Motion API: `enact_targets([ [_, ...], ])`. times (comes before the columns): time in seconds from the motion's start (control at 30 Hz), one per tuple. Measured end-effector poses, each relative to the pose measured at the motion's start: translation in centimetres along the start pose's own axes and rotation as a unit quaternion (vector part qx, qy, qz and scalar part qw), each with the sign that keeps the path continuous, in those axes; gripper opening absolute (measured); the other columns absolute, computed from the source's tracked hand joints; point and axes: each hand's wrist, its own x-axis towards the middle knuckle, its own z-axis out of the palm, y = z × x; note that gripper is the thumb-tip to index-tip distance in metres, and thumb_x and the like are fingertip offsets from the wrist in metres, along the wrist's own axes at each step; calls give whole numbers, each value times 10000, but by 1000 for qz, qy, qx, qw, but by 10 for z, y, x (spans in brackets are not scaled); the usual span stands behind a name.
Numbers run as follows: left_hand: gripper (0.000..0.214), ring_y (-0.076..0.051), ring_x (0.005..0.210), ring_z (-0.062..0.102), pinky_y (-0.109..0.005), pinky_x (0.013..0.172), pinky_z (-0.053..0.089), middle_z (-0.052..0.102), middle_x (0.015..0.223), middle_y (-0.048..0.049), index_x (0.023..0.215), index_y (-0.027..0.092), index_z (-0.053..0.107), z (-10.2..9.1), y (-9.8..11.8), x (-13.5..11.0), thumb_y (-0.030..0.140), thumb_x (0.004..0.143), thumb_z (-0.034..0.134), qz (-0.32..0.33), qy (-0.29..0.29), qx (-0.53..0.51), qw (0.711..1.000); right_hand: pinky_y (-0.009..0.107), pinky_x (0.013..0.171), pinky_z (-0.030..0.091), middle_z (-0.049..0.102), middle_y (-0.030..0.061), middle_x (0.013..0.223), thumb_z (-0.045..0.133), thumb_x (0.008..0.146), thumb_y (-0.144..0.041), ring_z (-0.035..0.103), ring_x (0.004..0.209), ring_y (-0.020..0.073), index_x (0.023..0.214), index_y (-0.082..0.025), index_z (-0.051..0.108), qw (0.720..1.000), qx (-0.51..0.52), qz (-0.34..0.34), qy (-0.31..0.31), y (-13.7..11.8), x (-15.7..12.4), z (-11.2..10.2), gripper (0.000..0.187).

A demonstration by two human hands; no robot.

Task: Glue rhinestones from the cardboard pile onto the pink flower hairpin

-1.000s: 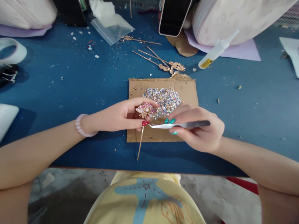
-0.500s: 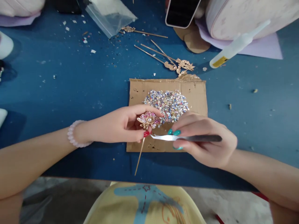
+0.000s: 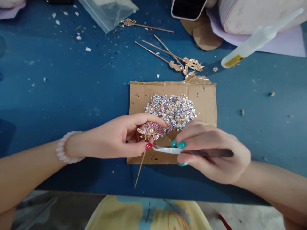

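My left hand [image 3: 115, 140] pinches a gold hairpin [image 3: 148, 131] by its jewelled shell-shaped head, its thin stem pointing down toward the table edge. My right hand [image 3: 213, 151] grips metal tweezers [image 3: 182, 150], the tips pointing left and almost touching the hairpin head and my left thumb. Both hands hover over a cardboard sheet [image 3: 206, 95] that carries a heap of small shiny rhinestones [image 3: 174, 108].
Several bare gold hairpins [image 3: 172, 59] lie behind the cardboard on the blue table [image 3: 62, 89]. A white glue bottle [image 3: 256, 40] lies at the back right, with a phone [image 3: 188, 8], a clear plastic bag [image 3: 107, 12] and cardboard discs [image 3: 203, 35] along the back.
The view has shifted, so everything sits lower and slightly larger in the picture. Both hands keep the same hold, the tweezer tips staying beside the hairpin head.
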Motion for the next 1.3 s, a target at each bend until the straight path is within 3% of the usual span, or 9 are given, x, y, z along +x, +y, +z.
enact_targets([
  [0.47, 513, -80, 593, 527, -134, 509, 461, 589, 787, 56, 1334, 401, 583, 4, -4, -1, 156, 885, 632, 9, 29, 23, 999, 288, 762, 628, 747, 82, 840, 738, 915, -180, 744, 825, 134, 943, -162, 606, 1000, 8, 10, -8, 0, 0, -2, 137],
  [0.77, 554, -75, 712, 581, -123, 613, 503, 664, 914, 52, 1320, 371, 602, 4, 0, 1, 88, 847, 658, -1, 33, -54, 998, 273, 718, 627, 722, 67, 854, 715, 918, -153, 715, 783, 125, 967, -176, 601, 1000, 7, 2, 1, 0, -1, -4, 126],
  [0.97, 575, -66, 683, 572, -115, 584, 493, 646, 883, 66, 1307, 345, 586, 4, 1, 2, 48, 821, 664, -4, 21, -106, 994, 282, 722, 633, 722, 59, 842, 707, 923, -163, 723, 784, 137, 974, -188, 599, 1000, 3, 6, -3, 0, 0, -4, 122],
  [1.3, 540, -113, 740, 646, -156, 629, 549, 671, 898, 36, 1315, 333, 614, 5, 3, 1, 105, 830, 684, -24, 36, -104, 994, 268, 734, 632, 728, 54, 834, 710, 917, -150, 736, 792, 134, 950, -184, 608, 1000, 12, 2, 4, 0, 2, -3, 112],
])
